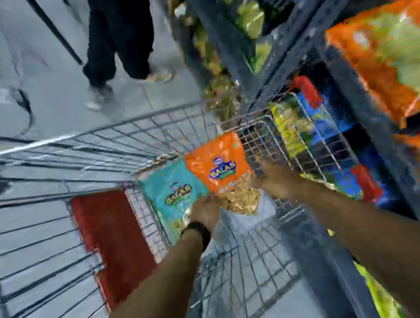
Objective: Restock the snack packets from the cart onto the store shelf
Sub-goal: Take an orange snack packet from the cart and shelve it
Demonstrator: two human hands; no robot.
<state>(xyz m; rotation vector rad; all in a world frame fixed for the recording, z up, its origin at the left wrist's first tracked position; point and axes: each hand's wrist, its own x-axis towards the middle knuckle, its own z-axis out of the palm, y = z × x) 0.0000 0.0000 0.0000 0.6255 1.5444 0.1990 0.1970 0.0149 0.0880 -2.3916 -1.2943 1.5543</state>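
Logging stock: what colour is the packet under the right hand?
Orange packet, clear window below; head view.

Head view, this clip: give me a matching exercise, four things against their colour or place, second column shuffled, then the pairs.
Things
1. Packet under the left hand
2. Packet between both hands, right hand at its edge
3. Flat panel in the cart
4. Band on the left wrist

Colours
A. red
B. black
C. orange
D. teal

Pairs: 1-D, the teal packet; 2-C, the orange packet; 3-A; 4-B, the wristband.
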